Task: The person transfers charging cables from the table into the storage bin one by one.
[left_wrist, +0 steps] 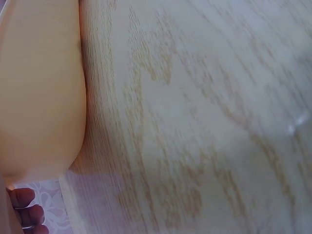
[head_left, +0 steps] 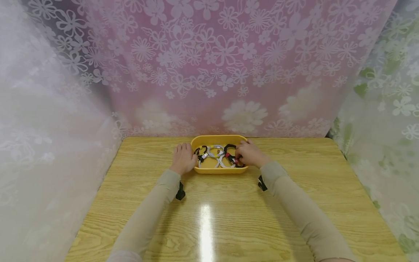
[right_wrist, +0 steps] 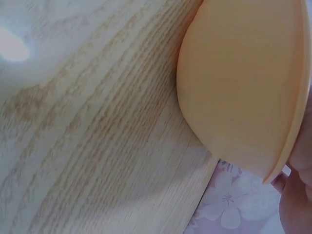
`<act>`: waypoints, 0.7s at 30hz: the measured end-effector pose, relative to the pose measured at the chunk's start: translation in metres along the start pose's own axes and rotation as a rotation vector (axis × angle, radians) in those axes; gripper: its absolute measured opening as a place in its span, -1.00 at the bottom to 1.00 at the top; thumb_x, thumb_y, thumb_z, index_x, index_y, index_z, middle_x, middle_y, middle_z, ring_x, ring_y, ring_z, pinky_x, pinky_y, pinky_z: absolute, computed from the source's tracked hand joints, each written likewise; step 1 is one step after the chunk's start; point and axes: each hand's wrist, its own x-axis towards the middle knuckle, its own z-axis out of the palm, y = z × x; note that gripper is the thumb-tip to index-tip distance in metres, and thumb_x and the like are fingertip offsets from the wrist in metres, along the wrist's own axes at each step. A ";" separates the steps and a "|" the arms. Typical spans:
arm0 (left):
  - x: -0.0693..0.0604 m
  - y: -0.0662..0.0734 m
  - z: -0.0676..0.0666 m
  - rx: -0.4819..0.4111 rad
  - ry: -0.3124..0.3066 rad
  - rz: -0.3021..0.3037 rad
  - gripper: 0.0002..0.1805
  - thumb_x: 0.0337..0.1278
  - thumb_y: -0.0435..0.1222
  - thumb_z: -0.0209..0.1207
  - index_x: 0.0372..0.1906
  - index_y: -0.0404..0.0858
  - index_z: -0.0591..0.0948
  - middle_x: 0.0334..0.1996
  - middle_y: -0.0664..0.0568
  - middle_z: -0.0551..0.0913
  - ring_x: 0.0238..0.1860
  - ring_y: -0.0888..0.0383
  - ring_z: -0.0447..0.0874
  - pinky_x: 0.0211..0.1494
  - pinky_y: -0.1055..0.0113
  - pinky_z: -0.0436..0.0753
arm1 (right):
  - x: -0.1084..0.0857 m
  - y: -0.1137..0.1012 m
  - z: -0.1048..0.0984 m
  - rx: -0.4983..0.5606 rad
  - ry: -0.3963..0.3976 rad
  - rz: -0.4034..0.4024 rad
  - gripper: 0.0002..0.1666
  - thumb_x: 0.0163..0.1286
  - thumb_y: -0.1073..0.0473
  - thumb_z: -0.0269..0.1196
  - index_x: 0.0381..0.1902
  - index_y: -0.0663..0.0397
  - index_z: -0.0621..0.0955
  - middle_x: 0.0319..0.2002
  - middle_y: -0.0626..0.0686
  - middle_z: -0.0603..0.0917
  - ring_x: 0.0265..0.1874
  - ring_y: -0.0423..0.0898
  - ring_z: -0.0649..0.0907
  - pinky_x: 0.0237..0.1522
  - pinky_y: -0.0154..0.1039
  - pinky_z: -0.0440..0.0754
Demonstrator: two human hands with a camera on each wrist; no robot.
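A yellow plastic bin (head_left: 220,170) stands near the far edge of the table, holding several coiled cables. My left hand (head_left: 184,158) grips the bin's left end, its thumb by the rim; in the left wrist view fingertips (left_wrist: 30,213) show past the bin wall (left_wrist: 41,92). At the right end my right hand (head_left: 251,154) holds the rim, with some fingers inside, close to a black and red cable (head_left: 231,158). White cables (head_left: 214,162) lie in the middle, and a black one (head_left: 200,150) at the left. The right wrist view shows the bin's outer wall (right_wrist: 239,87).
The wood-grain table (head_left: 209,218) carries a bright light reflection in front of the bin. A pink floral curtain (head_left: 209,72) hangs right behind the table's far edge. Pale floral curtains (head_left: 49,145) flank both sides. Black wrist devices (head_left: 180,191) hang below both sleeves.
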 end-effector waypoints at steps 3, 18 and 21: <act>0.000 -0.001 0.001 0.007 0.000 -0.001 -0.77 0.40 -0.16 -0.13 -0.16 -0.28 0.35 -0.13 -0.21 0.41 -0.04 -0.18 0.33 0.10 -0.01 0.28 | 0.000 0.000 -0.001 0.009 -0.002 -0.003 -0.63 0.16 0.46 0.25 -0.57 -0.17 0.69 -0.38 -0.15 0.63 -0.28 -0.06 0.45 0.05 0.15 0.31; 0.001 -0.002 0.002 0.010 0.014 0.005 -0.79 0.39 -0.18 -0.12 -0.23 -0.26 0.32 -0.22 -0.16 0.37 -0.12 -0.15 0.30 0.02 0.03 0.26 | -0.004 0.001 -0.007 0.039 0.065 -0.033 -0.76 0.21 0.44 0.28 -0.36 0.00 0.75 -0.30 -0.01 0.69 -0.17 0.03 0.63 0.17 0.29 0.38; 0.001 -0.002 0.001 0.001 0.006 0.004 -0.79 0.40 -0.17 -0.12 -0.22 -0.26 0.33 -0.21 -0.16 0.38 -0.11 -0.14 0.31 0.04 0.03 0.27 | -0.006 0.004 -0.007 0.050 0.095 -0.037 -0.79 0.18 0.44 0.30 -0.34 0.04 0.75 -0.29 0.01 0.69 -0.17 0.05 0.65 0.20 0.26 0.38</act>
